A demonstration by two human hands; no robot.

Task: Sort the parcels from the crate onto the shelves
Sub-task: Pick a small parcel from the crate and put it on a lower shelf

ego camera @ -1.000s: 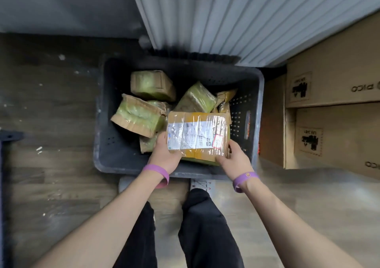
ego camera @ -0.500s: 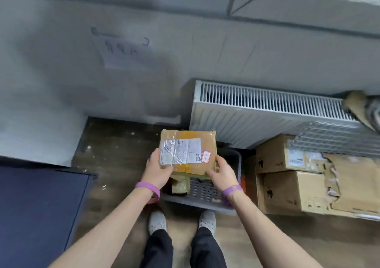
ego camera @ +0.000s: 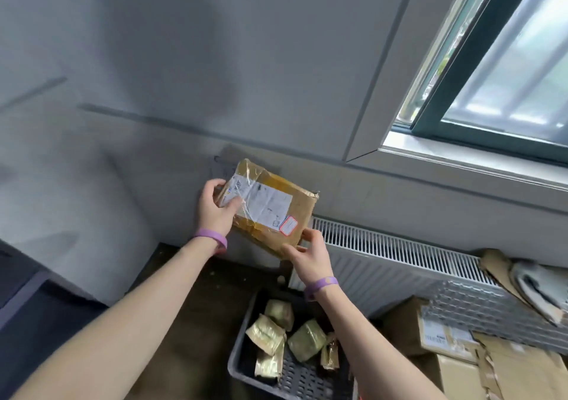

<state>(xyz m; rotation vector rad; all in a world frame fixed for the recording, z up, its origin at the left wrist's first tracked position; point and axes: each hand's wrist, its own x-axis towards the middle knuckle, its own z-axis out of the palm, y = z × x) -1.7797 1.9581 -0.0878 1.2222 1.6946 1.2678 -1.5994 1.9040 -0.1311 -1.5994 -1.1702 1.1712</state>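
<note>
parcel [ego camera: 270,207] in both hands' grip

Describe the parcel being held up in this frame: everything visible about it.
The parcel is a flat, rectangular brown cardboard box wrapped in glossy clear tape, with a white shipping label and a small red-bordered sticker on its upper face; the print is unreadable. It is tilted, held in the air before the grey wall, above the crate. The left hand grips its left end, thumb on the label; the right hand holds its lower right corner. One corner looks dented.
</note>
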